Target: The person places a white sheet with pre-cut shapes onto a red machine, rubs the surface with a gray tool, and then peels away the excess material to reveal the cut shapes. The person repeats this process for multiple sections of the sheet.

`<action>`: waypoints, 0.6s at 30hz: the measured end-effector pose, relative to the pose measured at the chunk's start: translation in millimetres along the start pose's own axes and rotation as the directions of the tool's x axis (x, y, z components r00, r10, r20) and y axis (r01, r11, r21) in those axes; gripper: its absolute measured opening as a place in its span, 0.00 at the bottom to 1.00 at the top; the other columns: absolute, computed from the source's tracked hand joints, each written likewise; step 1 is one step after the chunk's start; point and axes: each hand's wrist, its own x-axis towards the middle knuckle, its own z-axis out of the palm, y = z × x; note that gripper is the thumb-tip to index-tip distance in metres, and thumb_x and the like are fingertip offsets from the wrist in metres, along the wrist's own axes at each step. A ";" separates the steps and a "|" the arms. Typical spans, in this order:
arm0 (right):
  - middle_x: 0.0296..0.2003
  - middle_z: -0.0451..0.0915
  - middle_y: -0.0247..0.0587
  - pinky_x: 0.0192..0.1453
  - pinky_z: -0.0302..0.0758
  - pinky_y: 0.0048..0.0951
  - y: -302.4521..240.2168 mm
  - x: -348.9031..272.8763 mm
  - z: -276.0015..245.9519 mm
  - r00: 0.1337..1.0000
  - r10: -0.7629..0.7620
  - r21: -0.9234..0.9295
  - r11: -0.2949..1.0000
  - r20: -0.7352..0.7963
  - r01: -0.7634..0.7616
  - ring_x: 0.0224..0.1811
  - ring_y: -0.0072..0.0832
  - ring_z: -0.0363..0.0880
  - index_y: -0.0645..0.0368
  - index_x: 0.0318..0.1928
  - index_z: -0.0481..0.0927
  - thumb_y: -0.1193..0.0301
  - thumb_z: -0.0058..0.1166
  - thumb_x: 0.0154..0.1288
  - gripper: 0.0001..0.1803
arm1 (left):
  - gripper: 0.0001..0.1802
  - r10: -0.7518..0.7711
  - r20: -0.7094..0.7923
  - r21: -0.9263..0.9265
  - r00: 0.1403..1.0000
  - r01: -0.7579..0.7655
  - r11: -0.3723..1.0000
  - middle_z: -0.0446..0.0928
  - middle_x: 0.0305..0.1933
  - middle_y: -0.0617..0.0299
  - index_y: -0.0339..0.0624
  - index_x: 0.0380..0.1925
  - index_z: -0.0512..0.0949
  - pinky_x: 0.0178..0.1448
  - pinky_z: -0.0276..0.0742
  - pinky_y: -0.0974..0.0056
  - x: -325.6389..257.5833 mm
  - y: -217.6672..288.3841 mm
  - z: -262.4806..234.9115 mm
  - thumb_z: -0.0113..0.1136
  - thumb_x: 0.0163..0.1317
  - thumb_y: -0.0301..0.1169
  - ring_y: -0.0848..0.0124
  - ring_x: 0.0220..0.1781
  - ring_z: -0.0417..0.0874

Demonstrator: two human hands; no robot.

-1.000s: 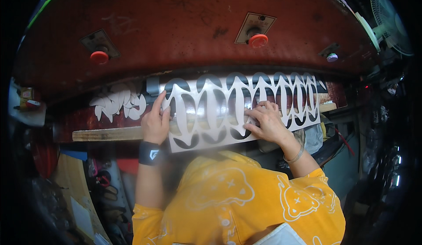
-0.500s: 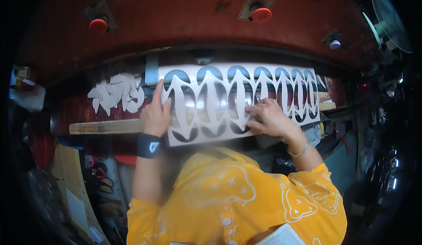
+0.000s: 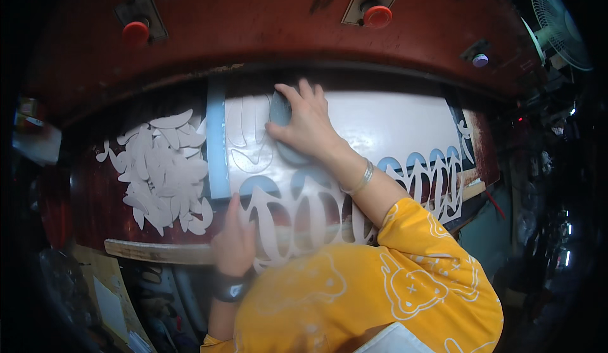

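Note:
A white sheet [image 3: 386, 118] lies on a light-blue board [image 3: 217, 137]; crescent-like outlines show at its left end. My right hand [image 3: 307, 118] reaches across to it, fingers curved around a blue-grey curved block, which looks like a cutting die [image 3: 279, 109]. Nearer my body is a white punched sheet [image 3: 301, 217] with rows of curved openings, partly covered by my right arm and the yellow shirt. My left hand [image 3: 234, 242], somewhat blurred, is closed at that sheet's left edge, with the index finger pointing away from me.
Loose white curved cut pieces [image 3: 161, 172] lie heaped on the left. A wooden strip [image 3: 158, 251] edges the table's front. Beyond the board rises a red machine body [image 3: 266, 23] with two red push buttons [image 3: 378, 16]. A fan [image 3: 560, 17] stands at far right.
The punched sheet has come toward my body, exposing the white sheet on the board. My right hand has left the punched sheet for the cutting die. My left hand has moved nearer to me.

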 end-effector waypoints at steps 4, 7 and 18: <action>0.67 0.57 0.61 0.69 0.60 0.40 23.3 -2.5 -32.2 0.999 0.028 0.331 0.943 0.046 -0.042 0.69 0.52 0.58 0.54 0.60 0.74 0.60 0.64 0.42 0.39 | 0.32 0.169 -0.085 0.001 0.982 -0.170 0.986 0.73 0.22 0.46 0.35 0.64 0.62 0.28 0.72 0.59 2.2 -2.2 2.1 0.55 0.58 0.26 0.53 0.21 0.77; 0.67 0.58 0.60 0.69 0.60 0.40 46.4 -12.4 -57.7 0.997 0.055 0.377 0.923 0.056 -0.072 0.68 0.51 0.60 0.54 0.59 0.75 0.60 0.63 0.41 0.38 | 0.32 0.165 -0.071 0.004 0.984 -0.165 0.986 0.76 0.25 0.44 0.34 0.64 0.62 0.29 0.73 0.58 0.2 -3.2 4.1 0.55 0.57 0.25 0.51 0.22 0.78; 0.66 0.58 0.65 0.69 0.59 0.44 56.5 -12.5 -42.4 0.995 0.084 -0.050 0.995 -0.052 -0.086 0.68 0.53 0.57 0.55 0.58 0.75 0.60 0.63 0.43 0.37 | 0.34 0.202 -0.061 0.012 0.978 -0.201 0.979 0.78 0.27 0.43 0.34 0.65 0.60 0.29 0.74 0.58 1.6 -6.7 3.5 0.54 0.57 0.26 0.52 0.23 0.81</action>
